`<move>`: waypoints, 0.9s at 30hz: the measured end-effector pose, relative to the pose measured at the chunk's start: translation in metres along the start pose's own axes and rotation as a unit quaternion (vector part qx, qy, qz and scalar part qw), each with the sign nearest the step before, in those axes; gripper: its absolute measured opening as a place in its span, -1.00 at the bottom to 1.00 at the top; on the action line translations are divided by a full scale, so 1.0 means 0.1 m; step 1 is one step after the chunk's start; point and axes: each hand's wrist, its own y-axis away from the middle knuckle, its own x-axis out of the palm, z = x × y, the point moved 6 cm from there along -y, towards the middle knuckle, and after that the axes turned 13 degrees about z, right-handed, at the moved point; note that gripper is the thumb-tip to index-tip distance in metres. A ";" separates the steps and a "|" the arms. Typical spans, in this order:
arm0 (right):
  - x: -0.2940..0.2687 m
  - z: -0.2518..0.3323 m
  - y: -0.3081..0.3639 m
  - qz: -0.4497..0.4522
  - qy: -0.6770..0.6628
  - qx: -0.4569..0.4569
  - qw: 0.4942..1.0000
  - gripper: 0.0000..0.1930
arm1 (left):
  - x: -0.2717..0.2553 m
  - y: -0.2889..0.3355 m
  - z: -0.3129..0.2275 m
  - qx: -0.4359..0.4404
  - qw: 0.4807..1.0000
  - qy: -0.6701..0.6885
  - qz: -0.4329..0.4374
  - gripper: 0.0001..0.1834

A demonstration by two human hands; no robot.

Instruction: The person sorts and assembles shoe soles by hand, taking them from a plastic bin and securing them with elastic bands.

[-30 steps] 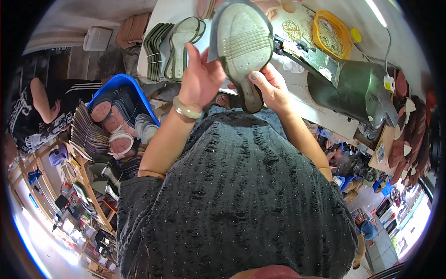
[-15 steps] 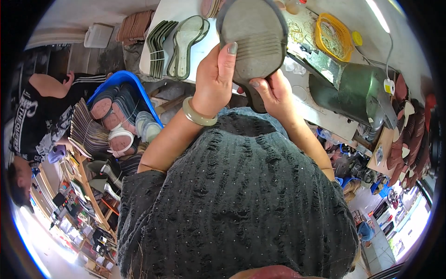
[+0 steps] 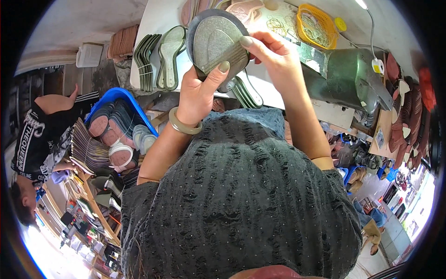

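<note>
A grey shoe sole (image 3: pixel 216 39) with a dark rim and ribbed lines across it is tilted above the white table. My left hand (image 3: pixel 200 90), a pale bangle on its wrist, grips the sole's near left side with the thumb on its face. At the right edge my right hand (image 3: pixel 278 56) pinches the sole between thumb and fingers. Left of it on the table lie a tied bundle of dark-edged soles (image 3: pixel 145 65) and a few loose soles (image 3: pixel 170 56). More stacked soles (image 3: pixel 246 93) show below my hands, partly hidden.
A yellow basket of rubber bands (image 3: pixel 319 28) and a dark green machine (image 3: pixel 346 76) stand to the right. At left, a blue tub (image 3: pixel 121 91) holds many soles and sandals, with a co-worker (image 3: pixel 35 135) beyond it. Pinkish insoles (image 3: pixel 244 11) lie at the table's far side.
The sole has shifted left and tilted. My right hand has moved from its narrow lower part up to the right edge. Stacked soles now show beneath my hands.
</note>
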 end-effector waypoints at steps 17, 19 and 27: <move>-0.03 -0.24 0.05 -0.035 -0.134 -0.051 0.989 -0.74 | 0.01 -0.09 0.11 0.014 0.984 0.170 -0.052 -0.67; -0.05 -0.20 0.09 -0.091 0.019 -0.098 0.991 -0.76 | 0.03 -0.11 0.14 0.026 0.987 0.141 -0.075 -0.67; 0.25 -0.15 0.19 -0.121 0.572 -0.191 0.789 -0.78 | 0.04 -0.15 0.37 -0.001 0.981 0.139 -0.136 -0.75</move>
